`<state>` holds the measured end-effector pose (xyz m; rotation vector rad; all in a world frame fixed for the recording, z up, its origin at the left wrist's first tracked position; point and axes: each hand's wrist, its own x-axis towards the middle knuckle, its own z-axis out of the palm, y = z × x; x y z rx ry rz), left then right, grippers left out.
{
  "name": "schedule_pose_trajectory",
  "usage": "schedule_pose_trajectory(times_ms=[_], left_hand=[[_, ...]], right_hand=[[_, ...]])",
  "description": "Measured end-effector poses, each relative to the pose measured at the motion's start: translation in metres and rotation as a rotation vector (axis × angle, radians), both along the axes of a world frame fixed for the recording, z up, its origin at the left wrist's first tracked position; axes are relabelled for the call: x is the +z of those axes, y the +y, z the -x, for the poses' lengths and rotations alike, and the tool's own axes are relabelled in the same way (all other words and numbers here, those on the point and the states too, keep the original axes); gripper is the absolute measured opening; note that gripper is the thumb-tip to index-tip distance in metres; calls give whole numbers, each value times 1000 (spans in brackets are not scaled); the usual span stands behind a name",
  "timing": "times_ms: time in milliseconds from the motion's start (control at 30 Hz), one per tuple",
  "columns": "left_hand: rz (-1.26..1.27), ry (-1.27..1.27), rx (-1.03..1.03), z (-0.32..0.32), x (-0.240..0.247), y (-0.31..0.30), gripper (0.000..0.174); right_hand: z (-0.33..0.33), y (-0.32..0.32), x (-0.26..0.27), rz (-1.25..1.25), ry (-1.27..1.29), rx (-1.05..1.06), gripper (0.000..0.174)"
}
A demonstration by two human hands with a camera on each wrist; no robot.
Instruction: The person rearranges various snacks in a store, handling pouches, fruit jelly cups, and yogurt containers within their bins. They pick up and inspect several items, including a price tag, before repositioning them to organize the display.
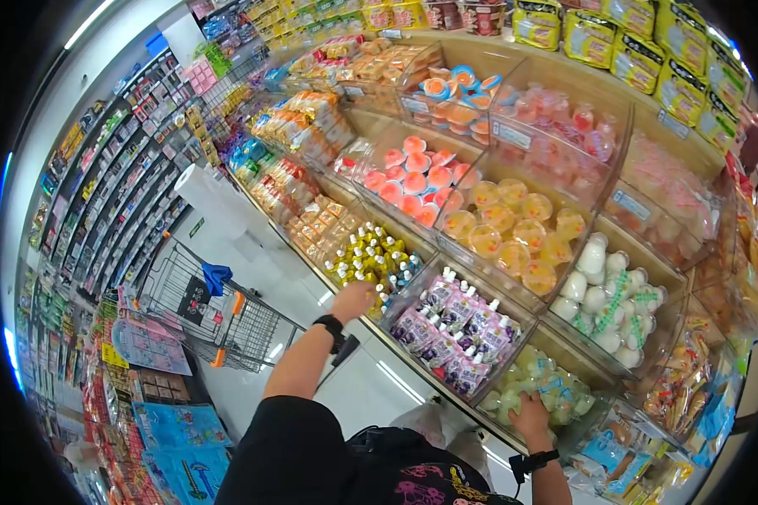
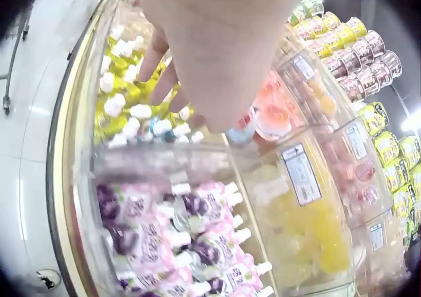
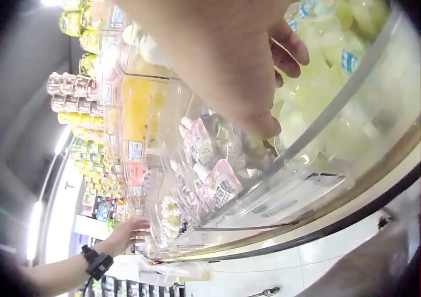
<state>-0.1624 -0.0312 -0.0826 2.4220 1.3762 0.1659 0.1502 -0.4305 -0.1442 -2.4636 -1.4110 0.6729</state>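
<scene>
My left hand [image 1: 355, 300] reaches over a bin of yellow-green spouted pouches [image 1: 377, 252] with white caps. In the left wrist view its loosely extended fingers [image 2: 172, 80] hang above the pouches with nothing held. Pink-and-purple jelly pouches [image 1: 453, 324] fill the bin beside it. My right hand [image 1: 531, 418] is at the near bin of pale green jelly cups [image 1: 568, 391], which have blue-printed lids. In the right wrist view, its thumb and fingers are spread apart over the cups [image 3: 316, 80], without a grip on any of them.
Clear dividers separate the bins. Orange jelly cups [image 1: 526, 236], red-pink cups [image 1: 413, 181] and white bottle-shaped packs [image 1: 606, 295] lie farther back. A shopping cart [image 1: 206, 311] stands on the floor at left, with shelves [image 1: 109, 194] beyond. Yellow packets [image 1: 594, 42] line the top.
</scene>
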Motion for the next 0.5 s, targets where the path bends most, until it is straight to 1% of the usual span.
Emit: schedule_pose_trajectory(times_ms=[33, 67, 100, 167, 200, 233, 267, 300, 333, 367, 400, 433, 467, 500], left_hand=[[9, -88, 54, 18, -2, 20, 23], [-33, -111, 88, 42, -7, 43, 23], [-25, -147, 182, 55, 4, 58, 21], [-95, -75, 279, 86, 4, 112, 19], [-125, -47, 330, 98, 4, 141, 18], [-126, -62, 332, 104, 5, 169, 18], [-190, -46, 374, 109, 8, 200, 18], [-253, -29, 414, 115, 5, 237, 17], [-260, 11, 388, 122, -8, 280, 20], [-267, -16, 388, 121, -16, 327, 20], [-282, 19, 358, 125, -30, 358, 20], [-280, 60, 332, 130, -45, 377, 22], [-201, 44, 327, 126, -43, 390, 25], [-171, 47, 334, 130, -62, 410, 25]], right_hand=[[2, 6, 2, 57, -24, -4, 46], [3, 9, -2, 69, -35, 4, 46], [7, 8, -8, 79, -28, 23, 45], [17, 10, -23, 75, -51, 68, 41], [25, 14, -21, 75, -70, 35, 40], [30, 15, -25, 56, -106, -3, 40], [32, 13, -34, -14, -112, -38, 38], [35, 13, -40, -28, -176, -61, 38], [33, 8, -52, -103, -237, 3, 35], [35, 1, -57, -97, -302, 70, 46], [42, 3, -56, 21, -152, -158, 51], [46, 13, -47, 59, -172, -142, 51], [50, 24, -37, 155, -105, -330, 54], [59, 34, -31, 243, -28, -527, 57]])
